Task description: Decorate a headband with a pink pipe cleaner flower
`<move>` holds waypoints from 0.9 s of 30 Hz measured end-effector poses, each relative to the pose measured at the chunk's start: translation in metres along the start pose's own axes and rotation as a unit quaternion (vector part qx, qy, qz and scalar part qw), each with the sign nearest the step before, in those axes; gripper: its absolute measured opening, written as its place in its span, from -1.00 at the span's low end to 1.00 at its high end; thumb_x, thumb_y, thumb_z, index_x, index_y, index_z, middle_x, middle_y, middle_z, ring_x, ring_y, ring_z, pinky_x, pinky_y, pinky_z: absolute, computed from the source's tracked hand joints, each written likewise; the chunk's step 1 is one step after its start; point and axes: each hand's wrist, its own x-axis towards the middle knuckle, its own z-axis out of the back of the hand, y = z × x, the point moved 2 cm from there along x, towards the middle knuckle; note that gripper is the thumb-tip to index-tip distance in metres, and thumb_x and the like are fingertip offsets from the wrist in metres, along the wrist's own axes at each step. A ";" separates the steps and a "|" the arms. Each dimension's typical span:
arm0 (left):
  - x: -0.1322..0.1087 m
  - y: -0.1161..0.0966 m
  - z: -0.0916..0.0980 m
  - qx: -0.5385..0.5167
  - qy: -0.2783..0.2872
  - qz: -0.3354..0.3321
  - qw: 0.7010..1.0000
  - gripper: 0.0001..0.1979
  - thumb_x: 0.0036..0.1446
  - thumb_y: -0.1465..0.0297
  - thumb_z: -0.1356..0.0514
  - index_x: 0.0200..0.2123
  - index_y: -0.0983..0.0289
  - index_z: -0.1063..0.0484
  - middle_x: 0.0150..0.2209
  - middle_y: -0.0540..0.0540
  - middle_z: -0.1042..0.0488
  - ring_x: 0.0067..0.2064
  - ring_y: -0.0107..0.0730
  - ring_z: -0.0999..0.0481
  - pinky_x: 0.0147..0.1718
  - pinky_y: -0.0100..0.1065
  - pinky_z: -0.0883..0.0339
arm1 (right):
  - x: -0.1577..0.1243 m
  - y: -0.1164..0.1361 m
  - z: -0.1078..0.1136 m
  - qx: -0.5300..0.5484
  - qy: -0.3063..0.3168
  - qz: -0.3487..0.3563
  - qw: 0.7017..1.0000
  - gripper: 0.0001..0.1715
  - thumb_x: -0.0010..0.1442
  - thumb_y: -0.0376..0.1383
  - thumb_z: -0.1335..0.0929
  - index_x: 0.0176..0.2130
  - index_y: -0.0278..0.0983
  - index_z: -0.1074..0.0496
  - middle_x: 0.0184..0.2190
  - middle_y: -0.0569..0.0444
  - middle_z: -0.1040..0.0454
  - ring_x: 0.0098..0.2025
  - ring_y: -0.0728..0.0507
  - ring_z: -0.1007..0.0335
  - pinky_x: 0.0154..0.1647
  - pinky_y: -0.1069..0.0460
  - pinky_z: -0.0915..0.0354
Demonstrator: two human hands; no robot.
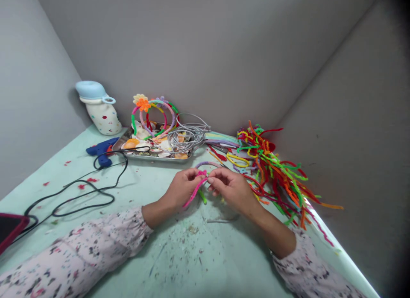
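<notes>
My left hand (182, 188) and my right hand (231, 188) meet above the middle of the pale green table (134, 246). Both pinch a pink pipe cleaner (194, 191), which runs down to the left from between the fingertips. A lilac-wrapped headband (208, 164) arches just behind my fingers, and a short green piece (202, 197) lies under them. I cannot tell whether the pink pipe cleaner is wound onto the headband.
A heap of coloured pipe cleaners (272, 165) lies at the right. A metal tray (156, 155) at the back holds finished headbands (153, 114) and grey bands (187, 135). A blue glue gun (102, 150) with its black cord (83, 191), a spotted bottle (101, 110) and scraps are at the left.
</notes>
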 end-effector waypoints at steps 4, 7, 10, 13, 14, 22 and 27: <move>0.000 -0.001 -0.001 0.003 0.012 0.013 1.000 -0.77 -0.03 0.27 -0.28 -0.44 0.36 -0.47 -0.54 -0.03 -0.36 -0.49 -0.52 -0.23 -0.48 -0.43 -0.06 | 0.002 -0.004 0.005 -0.044 0.023 0.014 0.999 -0.89 0.16 -0.25 -0.32 -0.33 -0.25 -0.40 -0.50 0.15 -0.44 -0.50 -0.01 -0.37 -0.46 0.10 -0.30; 0.000 0.000 -0.001 0.001 0.031 0.019 0.999 -0.77 -0.01 0.27 -0.27 -0.39 0.36 -0.49 -0.52 -0.03 -0.36 -0.49 -0.53 -0.22 -0.48 -0.43 -0.04 | 0.003 -0.004 0.008 -0.058 0.033 0.007 0.998 -0.90 0.16 -0.25 -0.31 -0.34 -0.24 -0.37 -0.52 0.17 -0.42 -0.52 0.00 -0.35 -0.50 0.11 -0.27; -0.002 0.001 0.000 -0.005 0.050 0.018 0.999 -0.78 0.02 0.28 -0.26 -0.37 0.35 -0.49 -0.51 -0.03 -0.36 -0.48 -0.53 -0.23 -0.47 -0.43 -0.05 | 0.003 -0.003 0.011 -0.067 0.040 -0.003 0.997 -0.89 0.16 -0.24 -0.31 -0.36 -0.24 -0.35 -0.53 0.17 -0.40 -0.56 0.01 -0.32 -0.54 0.11 -0.27; -0.002 0.001 0.000 -0.010 0.063 0.021 0.998 -0.79 0.02 0.28 -0.26 -0.37 0.34 -0.48 -0.50 -0.03 -0.37 -0.49 -0.53 -0.23 -0.47 -0.43 -0.05 | 0.003 -0.002 0.012 -0.079 0.049 -0.003 0.996 -0.88 0.16 -0.23 -0.30 -0.36 -0.24 -0.34 -0.53 0.18 -0.38 -0.56 0.00 -0.31 -0.55 0.11 -0.26; -0.003 0.001 0.000 -0.013 0.066 0.026 0.997 -0.79 0.01 0.28 -0.26 -0.37 0.33 -0.49 -0.51 -0.03 -0.37 -0.49 -0.53 -0.23 -0.48 -0.43 -0.05 | 0.003 -0.002 0.013 -0.084 0.051 -0.003 0.995 -0.88 0.17 -0.23 -0.29 -0.36 -0.24 -0.34 -0.53 0.18 -0.38 -0.56 0.00 -0.31 -0.55 0.11 -0.26; -0.002 0.000 0.001 -0.037 0.072 0.039 0.996 -0.78 0.05 0.27 -0.23 -0.34 0.32 -0.51 -0.49 0.00 -0.39 -0.47 -0.53 -0.25 -0.45 -0.43 -0.07 | 0.003 -0.002 0.014 -0.110 0.050 0.004 0.993 -0.89 0.18 -0.25 -0.28 -0.35 -0.24 -0.34 -0.54 0.18 -0.38 -0.55 0.01 -0.30 -0.53 0.11 -0.23; -0.002 0.003 0.002 -0.039 0.079 0.028 0.996 -0.76 0.07 0.24 -0.22 -0.35 0.32 -0.52 -0.48 0.02 -0.40 -0.46 -0.49 -0.27 -0.43 -0.41 -0.09 | 0.002 -0.004 0.014 -0.134 0.048 0.027 0.990 -0.90 0.19 -0.28 -0.27 -0.35 -0.23 -0.34 -0.53 0.19 -0.38 -0.54 0.01 -0.28 -0.52 0.13 -0.19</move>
